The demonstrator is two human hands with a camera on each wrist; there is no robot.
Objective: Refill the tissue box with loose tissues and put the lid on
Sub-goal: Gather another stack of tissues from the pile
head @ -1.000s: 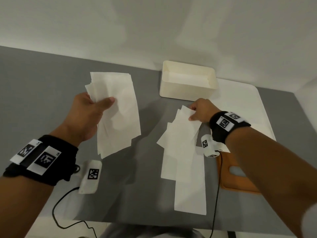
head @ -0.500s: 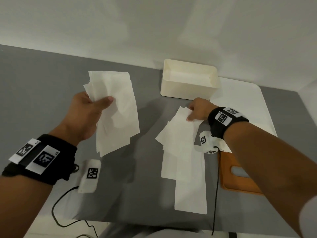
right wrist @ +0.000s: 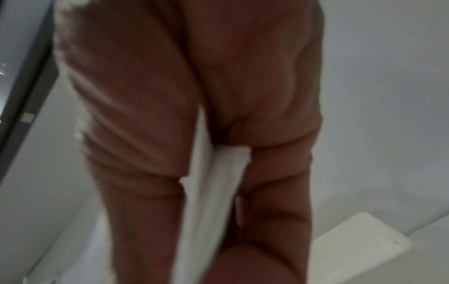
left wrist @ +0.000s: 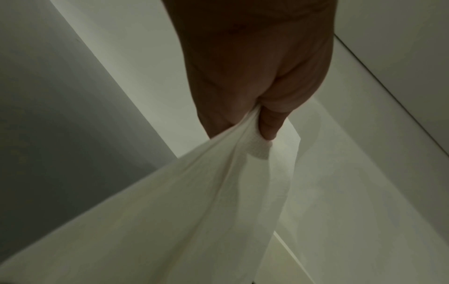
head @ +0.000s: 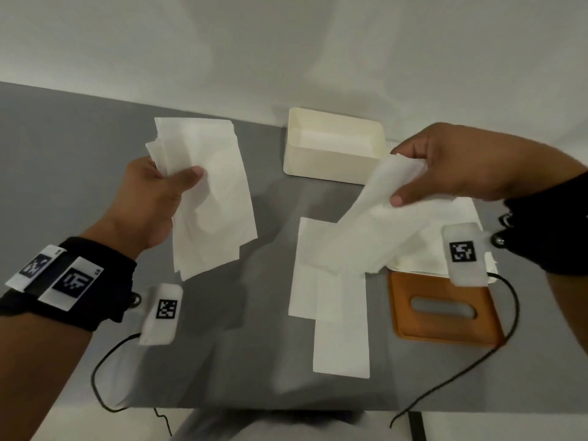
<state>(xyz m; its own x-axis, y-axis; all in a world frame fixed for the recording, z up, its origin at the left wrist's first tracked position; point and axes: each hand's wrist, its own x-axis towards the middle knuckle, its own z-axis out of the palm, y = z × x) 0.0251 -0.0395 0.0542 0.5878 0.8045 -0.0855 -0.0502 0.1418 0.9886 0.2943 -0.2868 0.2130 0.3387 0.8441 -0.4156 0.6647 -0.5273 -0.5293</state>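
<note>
My left hand (head: pixel 173 183) grips a stack of white tissues (head: pixel 210 198) above the grey table, left of centre; the same stack (left wrist: pixel 194 201) hangs from its fingers in the left wrist view. My right hand (head: pixel 413 176) pinches one end of a tissue (head: pixel 366 224), lifted in front of the open cream tissue box (head: pixel 331 160); that tissue (right wrist: pixel 213 192) shows between thumb and fingers in the right wrist view. More loose tissues (head: pixel 340 323) lie flat on the table below it. The brown lid (head: pixel 445 313) with its slot lies at the right.
The grey table (head: pixel 63 173) meets a white wall at the back. A white board (head: pixel 458 214) lies under the right hand. Black cables (head: pixel 496 348) trail from both wrist cameras to the near edge. The box corner (right wrist: pixel 359 236) shows in the right wrist view.
My right hand has lifted a tissue off the table pile and risen to the right, toward the box's right end. The left hand stays put with its stack.
</note>
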